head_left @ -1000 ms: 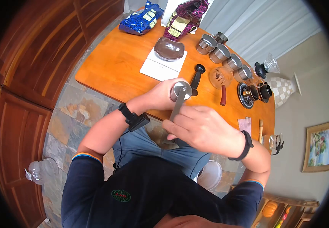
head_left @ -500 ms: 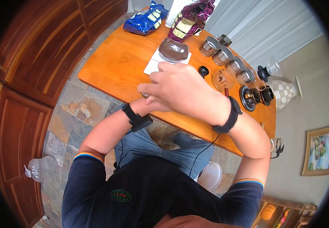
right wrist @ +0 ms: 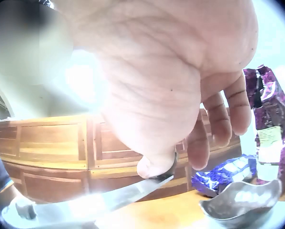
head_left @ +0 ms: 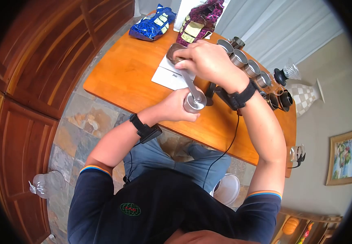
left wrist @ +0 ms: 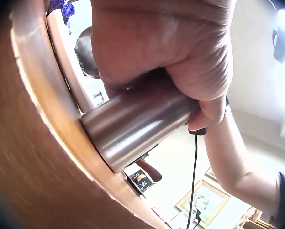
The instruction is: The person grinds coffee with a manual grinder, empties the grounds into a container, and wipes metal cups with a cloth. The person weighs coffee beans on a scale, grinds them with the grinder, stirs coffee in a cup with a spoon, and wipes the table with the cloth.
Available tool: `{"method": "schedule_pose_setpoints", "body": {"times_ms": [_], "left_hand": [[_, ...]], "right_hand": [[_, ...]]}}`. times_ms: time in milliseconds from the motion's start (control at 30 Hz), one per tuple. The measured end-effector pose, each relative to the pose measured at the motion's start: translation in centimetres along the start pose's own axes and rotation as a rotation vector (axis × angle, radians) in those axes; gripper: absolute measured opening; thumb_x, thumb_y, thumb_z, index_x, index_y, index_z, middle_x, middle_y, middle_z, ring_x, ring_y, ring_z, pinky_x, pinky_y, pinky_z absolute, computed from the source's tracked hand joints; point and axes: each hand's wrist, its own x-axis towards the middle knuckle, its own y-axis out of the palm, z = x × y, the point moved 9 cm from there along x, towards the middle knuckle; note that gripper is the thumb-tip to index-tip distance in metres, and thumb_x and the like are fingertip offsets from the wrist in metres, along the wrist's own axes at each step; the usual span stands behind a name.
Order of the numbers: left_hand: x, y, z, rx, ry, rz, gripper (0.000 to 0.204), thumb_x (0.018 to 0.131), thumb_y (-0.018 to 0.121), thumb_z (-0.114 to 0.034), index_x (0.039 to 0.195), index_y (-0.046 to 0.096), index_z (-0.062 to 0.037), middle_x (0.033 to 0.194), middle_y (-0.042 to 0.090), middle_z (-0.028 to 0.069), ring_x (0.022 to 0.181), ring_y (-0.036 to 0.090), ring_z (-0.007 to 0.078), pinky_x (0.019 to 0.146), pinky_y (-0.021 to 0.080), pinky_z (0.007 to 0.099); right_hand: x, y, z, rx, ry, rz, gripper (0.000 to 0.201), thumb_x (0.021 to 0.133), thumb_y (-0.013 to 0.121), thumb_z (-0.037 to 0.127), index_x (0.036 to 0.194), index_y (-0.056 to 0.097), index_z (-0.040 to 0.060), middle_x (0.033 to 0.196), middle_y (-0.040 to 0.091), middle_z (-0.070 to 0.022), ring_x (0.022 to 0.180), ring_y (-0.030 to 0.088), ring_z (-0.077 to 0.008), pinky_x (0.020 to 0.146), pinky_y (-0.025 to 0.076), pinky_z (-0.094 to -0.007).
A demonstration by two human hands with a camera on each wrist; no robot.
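Observation:
My left hand (head_left: 172, 107) wraps around the steel body of a hand coffee grinder (head_left: 192, 106) near the table's front edge. In the left wrist view the smooth cylinder (left wrist: 133, 131) tilts, its lower end overlapping the table edge. A flat metal crank (head_left: 189, 86) extends from the grinder's top, pointing away from me. My right hand (head_left: 212, 64) holds the crank's far end. The right wrist view shows the thumb against the dark knob (right wrist: 167, 174), other fingers hanging beside it. Behind that hand, a brown glossy bowl (head_left: 172, 50) sits on a white scale (head_left: 167, 77), partly hidden.
A blue bag (head_left: 153, 27) and a purple bag (head_left: 193, 29) stand at the back. Several metal cups (head_left: 239, 59) line the right, beside a dripper (head_left: 281, 76). A glass pot (head_left: 296, 154) is near the right corner. A cable hangs from my right wrist.
The crank has swung round from pointing toward me to pointing away. My right hand has travelled with it, passing over the left hand toward the bowl. The left hand stays on the grinder.

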Motion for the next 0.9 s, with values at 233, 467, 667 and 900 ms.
{"method": "schedule_pose_setpoints", "body": {"times_ms": [233, 467, 667, 900], "left_hand": [[-0.3, 0.0, -0.2, -0.093, -0.057, -0.019, 0.043, 0.074, 0.078, -0.005, 0.111, 0.059, -0.0043, 0.100, 0.066, 0.0009, 0.093, 0.062, 0.0073, 0.085, 0.052, 0.0260], [-0.1, 0.1, -0.1, -0.071, -0.048, 0.025, 0.042, 0.074, 0.078, -0.004, 0.111, 0.059, -0.0040, 0.101, 0.066, 0.0010, 0.094, 0.062, 0.0076, 0.085, 0.051, 0.0261], [-0.1, 0.0, -0.6, -0.057, 0.010, 0.000, 0.043, 0.073, 0.078, -0.004, 0.112, 0.059, -0.0040, 0.099, 0.067, 0.0009, 0.093, 0.062, 0.0083, 0.085, 0.051, 0.0270], [0.1, -0.1, -0.2, -0.011, 0.011, 0.003, 0.044, 0.072, 0.078, -0.006, 0.112, 0.059, -0.0035, 0.098, 0.065, 0.0008, 0.093, 0.061, 0.0082, 0.085, 0.050, 0.0265]], "right_hand": [[-4.8, -0.9, -4.6, 0.038, 0.158, -0.061, 0.034, 0.088, 0.070, 0.040, 0.112, 0.075, 0.0160, 0.089, 0.072, -0.0092, 0.094, 0.066, -0.0297, 0.075, 0.053, -0.0425], [-10.2, -2.7, -4.8, 0.014, 0.226, -0.140, 0.029, 0.088, 0.072, 0.033, 0.107, 0.073, 0.0108, 0.086, 0.069, -0.0102, 0.088, 0.065, -0.0305, 0.075, 0.052, -0.0421], [-14.7, -3.5, -3.3, 0.037, 0.326, -0.102, 0.030, 0.086, 0.074, 0.029, 0.107, 0.070, 0.0065, 0.078, 0.063, -0.0118, 0.081, 0.061, -0.0311, 0.070, 0.049, -0.0416], [-18.2, -4.3, 1.2, -0.010, 0.301, -0.064, 0.027, 0.084, 0.076, 0.020, 0.104, 0.065, 0.0056, 0.075, 0.060, -0.0097, 0.075, 0.058, -0.0281, 0.067, 0.049, -0.0392]]}}
